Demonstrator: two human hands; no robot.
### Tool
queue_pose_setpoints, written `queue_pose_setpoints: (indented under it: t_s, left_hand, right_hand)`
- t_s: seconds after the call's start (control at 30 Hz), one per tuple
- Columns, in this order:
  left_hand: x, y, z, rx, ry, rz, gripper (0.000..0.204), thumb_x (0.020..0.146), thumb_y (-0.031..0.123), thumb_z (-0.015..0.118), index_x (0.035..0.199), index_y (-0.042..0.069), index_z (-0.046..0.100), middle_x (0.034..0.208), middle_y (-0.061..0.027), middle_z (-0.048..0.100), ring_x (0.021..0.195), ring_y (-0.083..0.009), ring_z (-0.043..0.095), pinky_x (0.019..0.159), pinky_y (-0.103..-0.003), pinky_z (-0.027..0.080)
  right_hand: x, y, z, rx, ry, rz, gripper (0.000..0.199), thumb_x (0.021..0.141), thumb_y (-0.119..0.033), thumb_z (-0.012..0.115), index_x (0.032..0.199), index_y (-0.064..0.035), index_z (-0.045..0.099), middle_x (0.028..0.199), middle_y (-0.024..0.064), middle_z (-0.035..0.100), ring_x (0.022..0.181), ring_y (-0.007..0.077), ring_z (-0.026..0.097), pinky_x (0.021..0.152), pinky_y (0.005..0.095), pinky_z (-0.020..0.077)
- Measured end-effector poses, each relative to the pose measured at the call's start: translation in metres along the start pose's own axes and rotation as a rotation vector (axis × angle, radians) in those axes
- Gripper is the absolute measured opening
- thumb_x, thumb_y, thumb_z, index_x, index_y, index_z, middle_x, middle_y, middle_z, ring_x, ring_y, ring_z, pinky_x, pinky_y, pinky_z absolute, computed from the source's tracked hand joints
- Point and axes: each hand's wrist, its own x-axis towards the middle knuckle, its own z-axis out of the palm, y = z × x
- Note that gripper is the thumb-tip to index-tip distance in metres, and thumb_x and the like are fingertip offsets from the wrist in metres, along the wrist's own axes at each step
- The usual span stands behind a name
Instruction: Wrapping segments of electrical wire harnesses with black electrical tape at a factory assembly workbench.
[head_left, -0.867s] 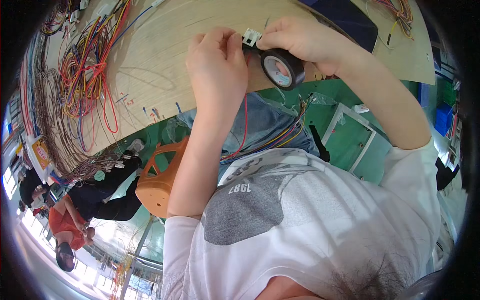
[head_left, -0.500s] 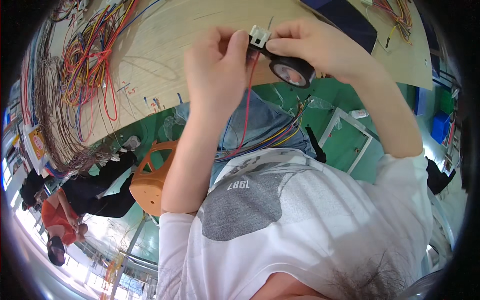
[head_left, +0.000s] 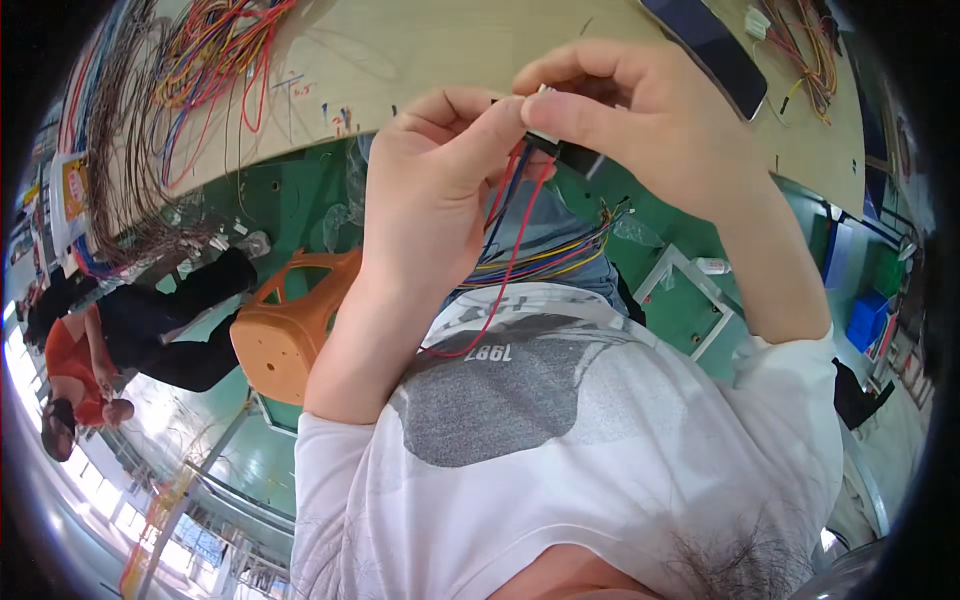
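Note:
My left hand (head_left: 425, 185) pinches a small white connector (head_left: 543, 91), now mostly covered by fingers, above the near edge of the table. Red and dark wires (head_left: 516, 245) hang from it toward my lap. My right hand (head_left: 650, 115) is closed at the connector's other side, its thumb tip meeting the left thumb. Below the right fingers a black tape roll (head_left: 577, 157) shows nearly edge-on; whether the fingers grip it is hidden. Across my lap runs a bundle of coloured wires (head_left: 560, 262).
Tied coloured wire bundles (head_left: 215, 45) lie at the table's left, beside hanging brown wires (head_left: 125, 140). A dark phone-like slab (head_left: 708, 55) and another wire bundle (head_left: 805, 60) lie at the right. An orange stool (head_left: 285, 345) stands left; a person in orange (head_left: 78, 365) is beyond.
The right hand has shifted inward over the connector, covering most of it. The black tape roll has turned from showing its open side to nearly edge-on. The view has shifted slightly.

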Motion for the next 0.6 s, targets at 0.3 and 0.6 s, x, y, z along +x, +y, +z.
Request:
queue_pose_setpoints:
  t_s: [0.3,0.6]
  left_hand:
    - [-0.037,-0.002,-0.016,-0.449,-0.121,-0.207,0.028,0.08,0.008,0.059,0.105,0.002,0.047,0.085,-0.0043,0.055,0.08,-0.0117,0.054,0.073,-0.029,0.046]
    - [-0.064,-0.014,-0.042,-0.367,-0.003,-0.179,0.035,0.084,0.026,0.056,0.108,0.005,0.044,0.088,-0.0089,0.056,0.082,-0.0171,0.055,0.074,-0.033,0.045]
  right_hand:
    - [-0.008,-0.006,0.02,-0.007,-0.234,-0.119,0.017,0.077,-0.005,0.061,0.091,0.0041,0.059,0.082,0.0048,0.058,0.075,0.0098,0.056,0.068,0.0218,0.0449]
    - [-0.009,-0.018,0.049,-0.068,-0.333,-0.229,0.014,0.075,-0.005,0.063,0.088,0.0008,0.062,0.076,0.0024,0.061,0.068,0.006,0.055,0.061,0.0184,0.0437]
